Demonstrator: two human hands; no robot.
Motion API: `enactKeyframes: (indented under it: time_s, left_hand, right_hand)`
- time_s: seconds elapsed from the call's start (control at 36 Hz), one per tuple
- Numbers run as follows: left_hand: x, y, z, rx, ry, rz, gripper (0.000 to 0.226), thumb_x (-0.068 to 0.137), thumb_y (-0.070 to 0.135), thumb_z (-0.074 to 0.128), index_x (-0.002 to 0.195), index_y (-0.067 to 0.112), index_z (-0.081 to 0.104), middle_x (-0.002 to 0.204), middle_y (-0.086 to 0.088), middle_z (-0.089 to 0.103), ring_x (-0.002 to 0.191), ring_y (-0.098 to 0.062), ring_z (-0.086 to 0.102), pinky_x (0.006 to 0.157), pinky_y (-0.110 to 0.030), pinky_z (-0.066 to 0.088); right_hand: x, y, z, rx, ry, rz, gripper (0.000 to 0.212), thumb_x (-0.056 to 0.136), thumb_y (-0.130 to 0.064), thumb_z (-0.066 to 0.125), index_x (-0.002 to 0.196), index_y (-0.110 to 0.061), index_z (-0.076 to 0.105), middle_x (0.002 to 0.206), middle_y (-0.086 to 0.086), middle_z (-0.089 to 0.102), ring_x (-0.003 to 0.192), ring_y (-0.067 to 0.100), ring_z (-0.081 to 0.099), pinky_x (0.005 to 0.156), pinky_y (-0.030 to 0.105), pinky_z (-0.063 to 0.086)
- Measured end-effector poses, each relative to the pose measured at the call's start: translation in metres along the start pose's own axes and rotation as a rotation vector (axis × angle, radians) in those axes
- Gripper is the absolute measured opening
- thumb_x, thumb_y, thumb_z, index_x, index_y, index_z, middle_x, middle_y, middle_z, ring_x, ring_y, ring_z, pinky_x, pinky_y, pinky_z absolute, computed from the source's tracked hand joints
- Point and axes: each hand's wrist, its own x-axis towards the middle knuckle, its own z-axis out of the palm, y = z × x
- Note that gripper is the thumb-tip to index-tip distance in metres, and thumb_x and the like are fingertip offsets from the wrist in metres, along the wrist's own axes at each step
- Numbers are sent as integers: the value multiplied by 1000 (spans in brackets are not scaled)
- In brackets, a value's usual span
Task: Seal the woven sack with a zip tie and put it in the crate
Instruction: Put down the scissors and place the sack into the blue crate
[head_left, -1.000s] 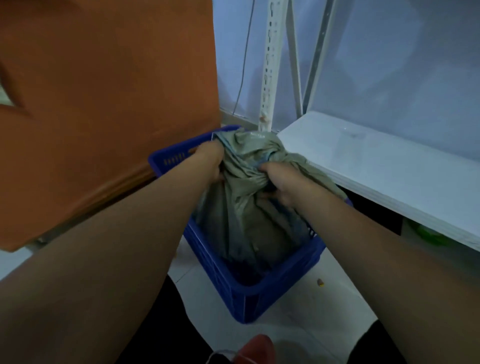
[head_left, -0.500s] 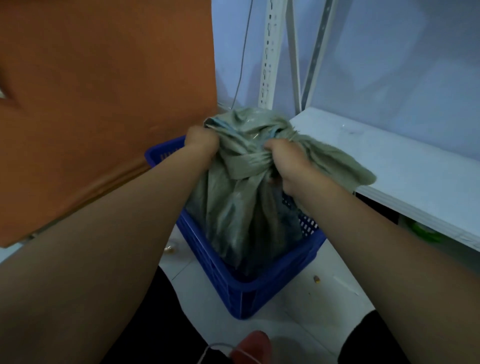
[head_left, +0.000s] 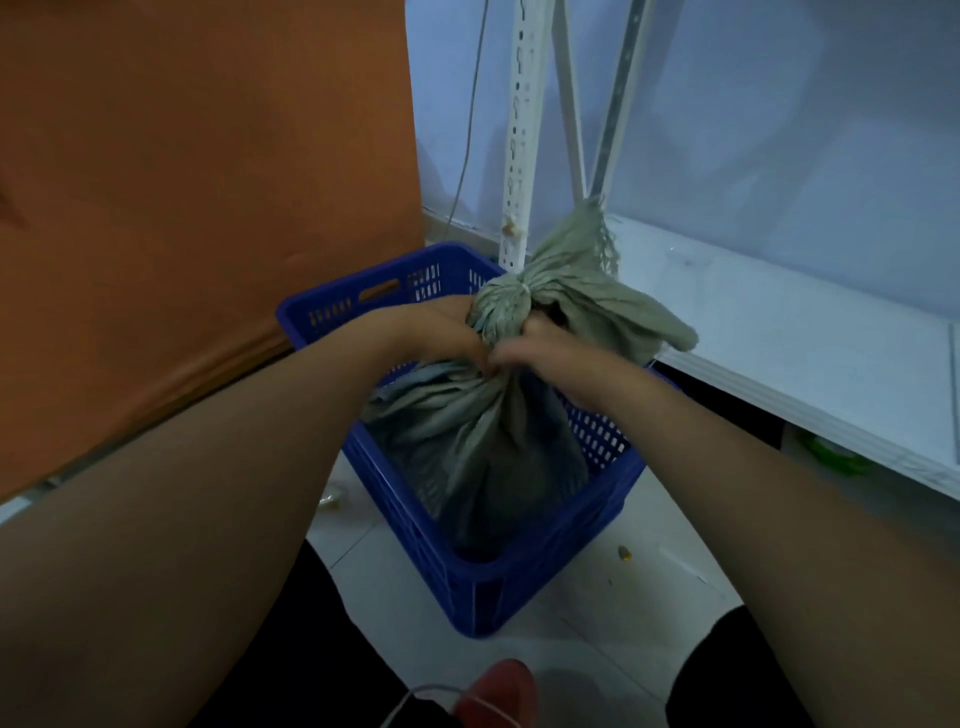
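A grey-green woven sack (head_left: 483, 447) stands upright inside the blue plastic crate (head_left: 524, 587) on the floor. Its neck is bunched and cinched by a pale tie (head_left: 525, 287), and the loose top fans out above and to the right. My left hand (head_left: 441, 332) grips the gathered neck from the left. My right hand (head_left: 540, 351) grips it from the right, just below the tie. The two hands touch each other. The sack's bottom is hidden by the crate wall.
An orange panel (head_left: 197, 197) rises close on the left of the crate. A white shelf board (head_left: 789, 332) and a perforated white upright (head_left: 519, 135) stand to the right and behind. Small scraps (head_left: 625, 554) lie on the white tiled floor.
The sack's neck has gone from loosely held and spread to tightly bunched, with the top sticking up. Both hands have come together at the neck. The sack sits lower in the crate.
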Motion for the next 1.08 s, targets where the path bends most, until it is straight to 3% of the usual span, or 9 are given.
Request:
enactKeyframes:
  time_s: [0.11, 0.22, 0.33, 0.44, 0.53, 0.67, 0.83, 0.94, 1.08]
  left_hand:
    - [4, -4, -6, 211, 79, -38, 11, 80, 6, 69, 85, 16, 68, 91, -7, 69, 88, -27, 66, 76, -35, 55]
    - [2, 1, -2, 357, 15, -92, 15, 80, 3, 63, 69, 10, 55, 72, -9, 55, 67, -25, 52, 59, -32, 43]
    - [4, 10, 4, 536, -216, -257, 26, 80, 12, 72, 103, 11, 61, 112, -8, 61, 99, -28, 58, 87, -40, 51]
    - [-4, 20, 12, 474, -489, -429, 68, 87, 34, 74, 146, 11, 46, 159, -9, 32, 145, -33, 30, 117, -42, 31]
    - [-11, 27, 11, 226, -448, -377, 97, 81, 50, 76, 157, 17, 24, 164, 0, 19, 152, -26, 18, 121, -41, 24]
    - [-9, 28, 0, -508, -124, 51, 49, 91, 12, 68, 137, 22, 53, 124, 4, 68, 111, -14, 65, 87, -23, 55]
    - [3, 26, -1, -538, 103, 113, 55, 74, 23, 86, 124, 12, 67, 115, -13, 72, 108, -31, 69, 101, -53, 51]
    - [3, 29, -14, -803, 469, 146, 41, 79, 13, 78, 119, 11, 69, 104, -6, 76, 94, -22, 73, 82, -37, 59]
    - [19, 46, -12, -1238, 538, 70, 23, 91, 26, 69, 103, 6, 71, 70, -3, 70, 64, -19, 66, 68, -30, 59]
  right_hand:
    - [-5, -11, -19, 683, 109, -73, 10, 88, -21, 59, 88, -11, 61, 87, 8, 61, 80, 23, 61, 79, 38, 49]
    - [-7, -15, -36, 1014, 238, -98, 60, 82, -30, 68, 135, -4, 56, 131, 18, 65, 119, 40, 62, 108, 54, 46]
    - [-10, -15, -45, 1177, 285, -103, 36, 95, -14, 61, 130, -5, 62, 133, 17, 66, 125, 36, 61, 110, 55, 44]
    - [-11, -21, -50, 1155, 351, -93, 32, 95, -12, 64, 126, -5, 65, 120, 14, 73, 116, 33, 67, 103, 49, 52]
    - [-12, -26, -51, 1151, 337, -108, 20, 97, -12, 62, 114, -6, 69, 107, 12, 77, 111, 32, 69, 94, 47, 56]
    - [-6, -43, -31, 1167, 297, -125, 23, 97, -9, 60, 118, -2, 68, 115, 17, 74, 114, 35, 67, 97, 49, 56]
    - [1, -46, -30, 939, 392, -342, 48, 93, -14, 67, 139, -9, 54, 129, 12, 68, 115, 26, 68, 89, 42, 59]
    - [9, -15, -23, 600, 192, -158, 109, 65, -51, 87, 154, -22, 31, 143, 2, 57, 127, 22, 57, 97, 41, 50]
    - [42, 23, 20, 158, 42, -146, 110, 69, -24, 93, 157, -22, 27, 146, -6, 52, 132, 11, 52, 113, 36, 44]
